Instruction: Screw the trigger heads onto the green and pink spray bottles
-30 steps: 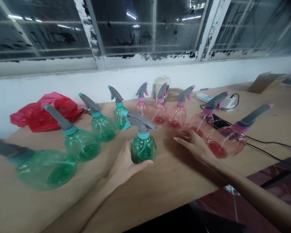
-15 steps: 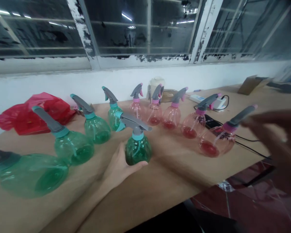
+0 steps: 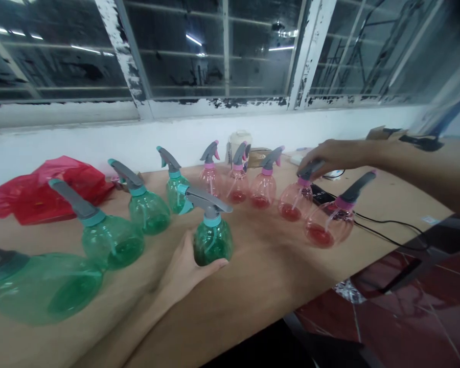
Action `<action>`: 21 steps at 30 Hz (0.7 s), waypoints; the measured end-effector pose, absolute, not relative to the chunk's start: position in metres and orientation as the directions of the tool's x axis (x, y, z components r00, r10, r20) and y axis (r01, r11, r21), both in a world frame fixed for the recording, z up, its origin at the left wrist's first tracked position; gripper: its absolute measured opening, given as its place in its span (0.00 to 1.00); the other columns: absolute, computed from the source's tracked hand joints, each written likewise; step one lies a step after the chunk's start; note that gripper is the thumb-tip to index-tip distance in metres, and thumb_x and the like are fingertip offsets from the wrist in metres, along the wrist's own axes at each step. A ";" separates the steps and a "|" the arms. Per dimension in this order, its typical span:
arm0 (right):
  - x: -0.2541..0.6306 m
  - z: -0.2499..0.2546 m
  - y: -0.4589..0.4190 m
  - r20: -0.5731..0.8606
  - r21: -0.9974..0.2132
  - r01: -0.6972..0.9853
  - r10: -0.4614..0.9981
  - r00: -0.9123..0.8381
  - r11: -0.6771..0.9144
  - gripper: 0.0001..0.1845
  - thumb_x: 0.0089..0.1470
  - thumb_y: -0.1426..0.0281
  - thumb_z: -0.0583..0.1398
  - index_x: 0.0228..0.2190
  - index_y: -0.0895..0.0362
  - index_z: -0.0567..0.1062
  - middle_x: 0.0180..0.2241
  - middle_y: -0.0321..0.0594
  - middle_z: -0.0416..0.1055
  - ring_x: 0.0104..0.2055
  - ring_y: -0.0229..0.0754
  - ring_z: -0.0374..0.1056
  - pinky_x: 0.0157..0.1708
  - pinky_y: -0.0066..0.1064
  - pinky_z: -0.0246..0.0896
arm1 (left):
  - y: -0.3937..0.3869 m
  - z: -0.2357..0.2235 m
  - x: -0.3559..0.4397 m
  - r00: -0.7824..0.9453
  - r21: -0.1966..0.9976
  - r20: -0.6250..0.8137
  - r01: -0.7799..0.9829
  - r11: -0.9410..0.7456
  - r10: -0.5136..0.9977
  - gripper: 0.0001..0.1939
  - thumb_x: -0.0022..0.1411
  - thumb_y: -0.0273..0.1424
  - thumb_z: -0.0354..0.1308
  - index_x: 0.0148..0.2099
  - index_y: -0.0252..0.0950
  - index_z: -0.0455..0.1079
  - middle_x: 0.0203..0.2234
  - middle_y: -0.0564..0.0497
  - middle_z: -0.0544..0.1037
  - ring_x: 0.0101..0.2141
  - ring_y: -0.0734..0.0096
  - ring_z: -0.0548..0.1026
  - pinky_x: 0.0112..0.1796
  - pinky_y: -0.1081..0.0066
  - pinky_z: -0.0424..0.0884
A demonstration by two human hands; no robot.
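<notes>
My left hand (image 3: 187,266) is wrapped round the lower body of a green spray bottle (image 3: 213,243), which is upright with its grey and turquoise head turned to the left. At the right, my right hand (image 3: 324,156) is closed over the grey head of a pink spray bottle (image 3: 291,200); its fingertips are partly hidden. Another pink spray bottle (image 3: 324,229) stands just in front of that one. More pink bottles (image 3: 262,190) stand in a curve toward the wall. Several green spray bottles (image 3: 149,212) line the left side.
A red plastic bag (image 3: 57,189) lies at the back left. By the wall are a whitish container (image 3: 239,140) and a brown packet (image 3: 260,156). Black cables (image 3: 391,221) and a dark device with a display (image 3: 322,193) lie at the right, beside the table's edge.
My right hand has swung out to the right, then back to the head of a pink bottle. My left hand keeps its hold on the green bottle. The view has shifted slightly.
</notes>
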State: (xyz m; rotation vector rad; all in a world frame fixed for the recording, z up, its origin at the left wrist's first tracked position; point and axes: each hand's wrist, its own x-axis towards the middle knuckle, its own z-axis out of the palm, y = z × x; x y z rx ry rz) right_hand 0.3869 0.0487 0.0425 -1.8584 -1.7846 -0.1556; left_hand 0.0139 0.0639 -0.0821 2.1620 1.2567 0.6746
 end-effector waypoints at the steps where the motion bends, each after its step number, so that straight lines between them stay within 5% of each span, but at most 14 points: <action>1: 0.389 0.039 0.049 0.418 -0.273 0.960 0.907 0.062 0.061 0.27 0.57 0.54 0.47 0.25 0.56 0.79 0.44 0.35 0.76 0.46 0.45 0.71 0.44 0.43 0.61 | 0.064 -0.082 0.014 0.442 0.673 0.145 0.612 -0.415 0.885 0.41 0.49 0.49 0.62 0.60 0.40 0.50 0.51 0.42 0.68 0.52 0.47 0.67 0.50 0.50 0.63; 7: 0.408 0.050 0.077 0.116 -0.045 0.978 0.973 -0.199 0.205 0.13 0.47 0.56 0.62 0.32 0.50 0.80 0.36 0.34 0.79 0.43 0.50 0.73 0.47 0.47 0.60 | 0.065 -0.082 0.015 0.426 0.664 0.126 0.634 -0.395 0.896 0.41 0.48 0.50 0.62 0.58 0.39 0.51 0.50 0.42 0.69 0.52 0.47 0.67 0.50 0.49 0.63; 11: 0.411 0.066 0.087 -0.038 0.095 0.969 0.974 -0.224 0.227 0.19 0.41 0.60 0.67 0.38 0.49 0.78 0.36 0.37 0.78 0.41 0.54 0.72 0.52 0.55 0.51 | 0.066 -0.083 0.015 0.424 0.666 0.117 0.637 -0.388 0.898 0.41 0.47 0.50 0.62 0.58 0.39 0.51 0.50 0.42 0.69 0.52 0.48 0.67 0.49 0.50 0.63; 16: 0.410 0.078 0.038 0.299 0.094 0.992 0.949 -0.103 0.078 0.31 0.47 0.52 0.62 0.50 0.56 0.71 0.48 0.49 0.71 0.51 0.52 0.66 0.55 0.53 0.42 | 0.065 -0.083 0.014 0.433 0.668 0.120 0.630 -0.395 0.893 0.42 0.48 0.50 0.62 0.59 0.40 0.49 0.50 0.42 0.68 0.51 0.48 0.67 0.49 0.50 0.63; 21: 0.426 0.036 -0.050 0.720 -0.242 0.958 0.634 0.284 -0.154 0.36 0.45 0.43 0.57 0.50 0.53 0.69 0.47 0.54 0.70 0.50 0.50 0.66 0.44 0.44 0.58 | 0.065 -0.083 0.013 0.436 0.677 0.140 0.613 -0.407 0.889 0.41 0.48 0.48 0.62 0.59 0.41 0.49 0.51 0.43 0.67 0.52 0.49 0.67 0.50 0.51 0.63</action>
